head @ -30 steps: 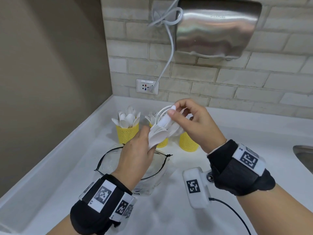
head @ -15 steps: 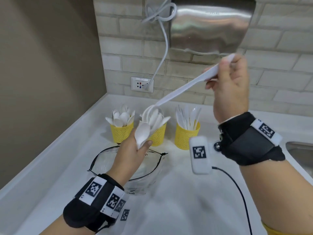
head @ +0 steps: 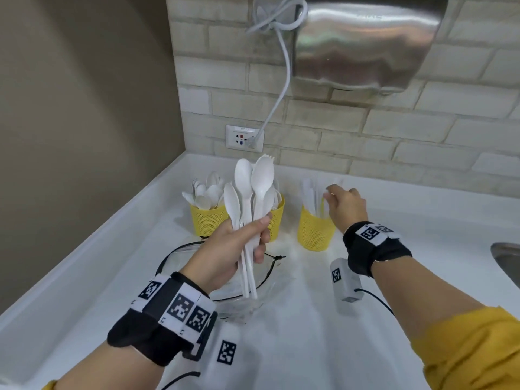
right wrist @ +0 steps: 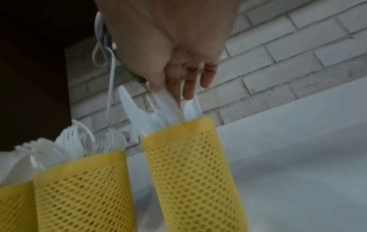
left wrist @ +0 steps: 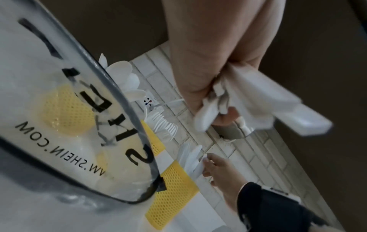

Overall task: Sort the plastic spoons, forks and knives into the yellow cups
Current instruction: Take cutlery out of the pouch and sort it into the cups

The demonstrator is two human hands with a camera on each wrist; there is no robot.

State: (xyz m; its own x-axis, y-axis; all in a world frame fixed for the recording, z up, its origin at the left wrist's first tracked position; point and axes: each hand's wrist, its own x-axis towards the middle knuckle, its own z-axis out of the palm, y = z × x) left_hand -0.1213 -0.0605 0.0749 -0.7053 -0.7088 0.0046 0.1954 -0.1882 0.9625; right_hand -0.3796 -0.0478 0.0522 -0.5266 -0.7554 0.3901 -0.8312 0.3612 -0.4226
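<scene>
My left hand [head: 253, 235] grips a bunch of white plastic cutlery [head: 247, 192] upright by the handles: spoons, with fork tines showing behind them. In the left wrist view the handles [left wrist: 258, 102] stick out of that hand [left wrist: 218, 109]. Three yellow mesh cups stand in a row: the left cup [head: 206, 220] holds spoons, the middle cup [head: 277, 218] forks, the right cup [head: 315, 232] knives. My right hand [head: 330, 194] is over the right cup [right wrist: 188, 164], thumb and forefinger pinching the top of a blurred knife [right wrist: 166, 102] standing in it.
A clear plastic bag [head: 180, 254] with a black rim lies on the white counter under my left hand. A steel sink edge [head: 506, 257] is at the far right. A hand dryer [head: 365, 38] and its cord hang on the brick wall above a socket [head: 244, 137].
My right hand pulled a knife out of the bunch, raised it, then brought it down into the right cup. My left hand has turned the remaining bunch upright.
</scene>
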